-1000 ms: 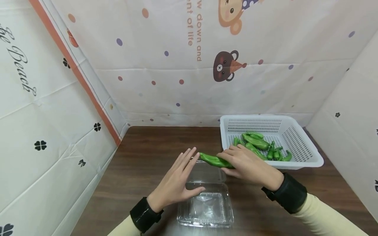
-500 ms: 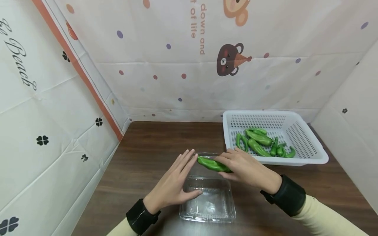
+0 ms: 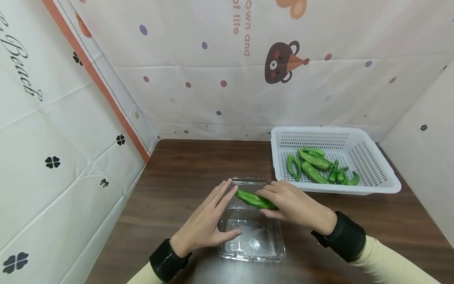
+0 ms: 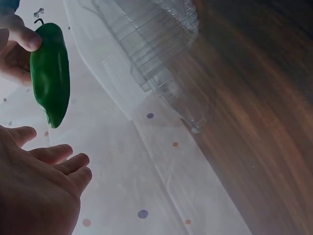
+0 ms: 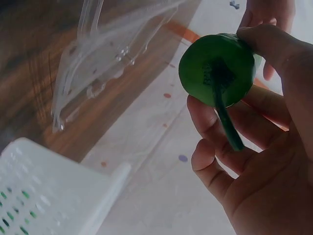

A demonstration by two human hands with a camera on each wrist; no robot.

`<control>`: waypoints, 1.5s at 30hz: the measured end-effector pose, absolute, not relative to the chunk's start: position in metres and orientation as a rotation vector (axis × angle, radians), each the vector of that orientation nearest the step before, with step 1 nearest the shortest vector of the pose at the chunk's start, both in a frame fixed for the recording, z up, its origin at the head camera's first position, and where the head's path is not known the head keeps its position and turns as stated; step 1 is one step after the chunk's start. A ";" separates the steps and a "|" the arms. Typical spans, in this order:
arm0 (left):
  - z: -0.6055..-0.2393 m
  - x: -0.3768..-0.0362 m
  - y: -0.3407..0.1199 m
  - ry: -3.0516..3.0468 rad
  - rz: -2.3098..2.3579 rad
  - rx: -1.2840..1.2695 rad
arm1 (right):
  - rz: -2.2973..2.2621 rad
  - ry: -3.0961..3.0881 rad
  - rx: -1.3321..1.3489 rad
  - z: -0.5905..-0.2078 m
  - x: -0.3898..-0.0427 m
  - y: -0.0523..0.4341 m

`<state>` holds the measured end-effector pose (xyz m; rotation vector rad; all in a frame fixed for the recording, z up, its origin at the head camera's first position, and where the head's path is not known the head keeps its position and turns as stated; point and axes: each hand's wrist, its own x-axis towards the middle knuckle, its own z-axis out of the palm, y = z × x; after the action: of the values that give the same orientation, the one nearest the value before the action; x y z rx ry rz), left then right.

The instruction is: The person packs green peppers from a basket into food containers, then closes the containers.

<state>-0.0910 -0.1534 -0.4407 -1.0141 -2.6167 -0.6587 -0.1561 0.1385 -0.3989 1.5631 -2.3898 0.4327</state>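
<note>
Right hand (image 5: pixel 254 161) at four o'clock, pinching a green pepper (image 5: pixel 217 68), stem end facing out. Clear plastic box (image 5: pixel 105 54) at eleven o'clock on brown table (image 5: pixel 34 54). White basket (image 5: pixel 44 191) at eight o'clock.

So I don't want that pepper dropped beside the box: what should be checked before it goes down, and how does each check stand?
1. Right hand grips the green pepper: ok, fingers curl round its stem end.
2. Clear plastic box open: ok, lid folded back.
3. Pepper over the box: ok, it hangs above the hinge area.
4. Left hand steadies the box: cannot tell; it lies flat at the box's left edge, but contact is unclear.
5. Box tray free: cannot tell, glare hides the bottom.
6. White basket out of the way: ok, apart to the right.
</note>
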 end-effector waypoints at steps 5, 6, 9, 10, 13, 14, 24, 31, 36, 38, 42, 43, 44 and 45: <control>-0.444 -0.088 -0.156 -2.634 -0.657 -1.011 | 0.506 -2.408 1.578 -0.402 -0.154 0.133; -0.445 -0.087 -0.156 -2.639 -0.659 -1.012 | 0.507 -2.422 1.573 -0.403 -0.154 0.132; -0.449 -0.085 -0.158 -2.655 -0.661 -1.017 | 0.507 -2.474 1.549 -0.405 -0.151 0.130; -0.450 -0.085 -0.158 -2.662 -0.662 -1.018 | 0.507 -2.497 1.541 -0.406 -0.150 0.130; -0.455 -0.083 -0.160 -2.681 -0.666 -1.015 | 0.517 -2.550 1.528 -0.410 -0.146 0.128; -0.457 -0.081 -0.161 -2.686 -0.668 -1.012 | 0.525 -2.557 1.532 -0.411 -0.145 0.127; -0.471 -0.068 -0.170 -2.725 -0.713 -0.982 | 0.589 -2.571 1.558 -0.423 -0.139 0.116; -0.475 -0.066 -0.170 -2.723 -0.717 -1.014 | 0.606 -2.575 1.556 -0.431 -0.134 0.111; -0.476 -0.067 -0.168 -2.742 -0.710 -1.007 | 0.574 -2.584 1.546 -0.434 -0.132 0.110; -0.478 -0.067 -0.167 -2.746 -0.711 -1.000 | 0.564 -2.604 1.547 -0.435 -0.132 0.110; -0.481 -0.068 -0.166 -2.749 -0.711 -0.996 | 0.539 -2.630 1.549 -0.437 -0.132 0.109; -0.481 -0.069 -0.165 -2.750 -0.713 -0.995 | 0.531 -2.633 1.547 -0.438 -0.132 0.108; -0.482 -0.069 -0.165 -2.752 -0.717 -0.991 | 0.520 -2.635 1.544 -0.439 -0.131 0.108; -0.483 -0.069 -0.165 -2.750 -0.721 -0.988 | 0.509 -2.635 1.541 -0.439 -0.131 0.108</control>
<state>-0.0687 -0.1651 -0.4827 -0.9880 -2.7500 -0.7209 -0.1314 0.1080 -0.4392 1.5406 -2.6349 0.5093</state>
